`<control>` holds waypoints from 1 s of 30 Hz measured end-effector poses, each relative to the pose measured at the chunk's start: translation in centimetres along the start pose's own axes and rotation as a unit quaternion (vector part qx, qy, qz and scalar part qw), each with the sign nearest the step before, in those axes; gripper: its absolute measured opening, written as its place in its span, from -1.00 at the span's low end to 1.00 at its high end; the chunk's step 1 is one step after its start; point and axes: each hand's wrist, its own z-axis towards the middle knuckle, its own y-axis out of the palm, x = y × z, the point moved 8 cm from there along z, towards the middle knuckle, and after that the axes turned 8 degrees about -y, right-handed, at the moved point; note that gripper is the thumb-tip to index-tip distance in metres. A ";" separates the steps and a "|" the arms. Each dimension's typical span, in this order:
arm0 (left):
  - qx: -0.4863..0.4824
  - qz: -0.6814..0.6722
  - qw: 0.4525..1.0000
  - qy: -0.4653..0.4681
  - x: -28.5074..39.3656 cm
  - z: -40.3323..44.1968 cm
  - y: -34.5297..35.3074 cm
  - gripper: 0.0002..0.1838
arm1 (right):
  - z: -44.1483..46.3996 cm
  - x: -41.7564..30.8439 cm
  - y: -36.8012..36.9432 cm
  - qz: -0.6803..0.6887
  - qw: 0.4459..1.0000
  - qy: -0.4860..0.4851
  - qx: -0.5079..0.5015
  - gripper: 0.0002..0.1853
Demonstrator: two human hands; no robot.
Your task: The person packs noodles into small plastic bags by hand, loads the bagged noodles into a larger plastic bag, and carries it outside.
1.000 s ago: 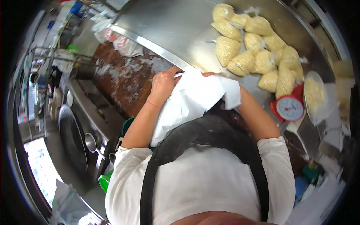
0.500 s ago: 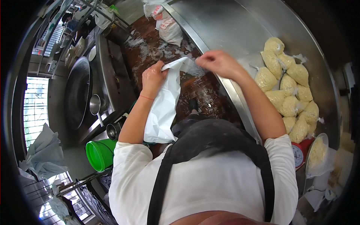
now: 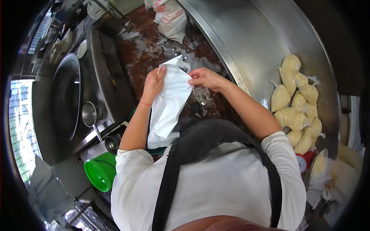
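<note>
A white plastic bag (image 3: 167,102) hangs between my hands in front of my dark apron, its top edge raised. My left hand (image 3: 155,81) is closed on the bag's upper left edge, thumb on top; a thin red band circles that wrist. With thumb and fingers pinched, my right hand (image 3: 204,79) grips the bag's right edge. To the right, several tied clear bags of pale yellow pieces (image 3: 296,106) lie piled on the steel table (image 3: 266,46).
At left are a large wok (image 3: 66,98), a steel ladle (image 3: 89,114) and a green bucket (image 3: 101,173). White sacks (image 3: 172,24) rest on the wet floor (image 3: 140,50). A red scale (image 3: 302,162) and a bowl of yellow pieces (image 3: 319,163) stand at lower right.
The view has turned toward the left side. My right hand let go of the white bag and now pinches its edge again. The bag hangs narrower, and my left hand still grips it.
</note>
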 end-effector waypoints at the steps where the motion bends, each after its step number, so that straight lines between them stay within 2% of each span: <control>1: -0.014 -0.005 1.000 -0.002 -0.6 0.9 0.4 -0.48 | 0.3 0.0 -0.1 -0.015 1.000 0.002 0.012 -0.61; 2: -0.027 -0.009 1.000 -0.004 -1.0 1.8 0.8 -0.48 | 0.8 -0.4 0.0 0.000 0.999 -0.035 0.034 -0.59; 6: -0.116 -0.027 0.992 0.031 -0.5 4.8 3.2 -0.49 | 0.8 -0.3 -1.1 0.005 0.997 -0.009 0.078 -0.58; 9: -0.181 -0.067 0.981 0.002 1.2 5.3 4.3 -0.52 | 1.2 -0.2 -3.2 0.045 0.991 -0.048 0.115 -0.53; 11: -0.188 -0.058 0.980 0.016 1.3 6.0 4.9 -0.53 | 1.4 0.4 -4.7 0.042 0.990 -0.074 0.113 -0.47; 12: -0.191 -0.053 0.980 0.022 1.4 6.2 5.1 -0.53 | 1.4 -0.1 -4.2 0.100 0.985 -0.108 0.085 -0.45; 15: -0.167 -0.013 0.985 0.040 2.3 6.5 4.6 -0.54 | -0.5 -1.1 -4.1 0.018 0.994 -0.075 0.077 -0.57; 16: -0.163 -0.011 0.986 0.042 2.7 6.6 4.6 -0.54 | -0.6 -0.6 -3.9 0.037 0.997 -0.054 0.048 -0.66; 19: -0.158 -0.001 0.986 0.054 3.2 7.1 5.0 -0.56 | -0.8 1.3 -6.0 -0.121 0.991 -0.016 0.056 -0.68; 20: -0.159 0.004 0.985 0.061 3.2 7.5 5.3 -0.57 | -0.9 1.6 -6.4 -0.130 0.989 -0.021 0.071 -0.68; 23: -0.139 0.042 0.983 0.112 4.5 8.0 6.1 -0.61 | -1.4 1.7 -7.9 -0.117 0.973 -0.117 0.160 -0.64; 24: -0.127 0.058 0.981 0.133 5.4 7.9 6.2 -0.62 | -1.6 2.1 -8.2 -0.125 0.974 -0.100 0.163 -0.63; 27: -0.126 0.067 0.983 0.120 6.7 8.1 6.8 -0.63 | -2.5 1.0 -7.8 -0.149 0.974 -0.046 0.166 -0.59; 28: -0.125 0.075 0.982 0.120 6.7 8.3 7.1 -0.63 | -3.6 -1.2 -7.0 -0.066 0.966 -0.133 0.210 -0.55; 30: -0.123 0.091 0.981 0.120 6.5 8.7 7.7 -0.62 | -4.0 -2.0 -7.3 -0.106 0.944 -0.182 0.253 -0.50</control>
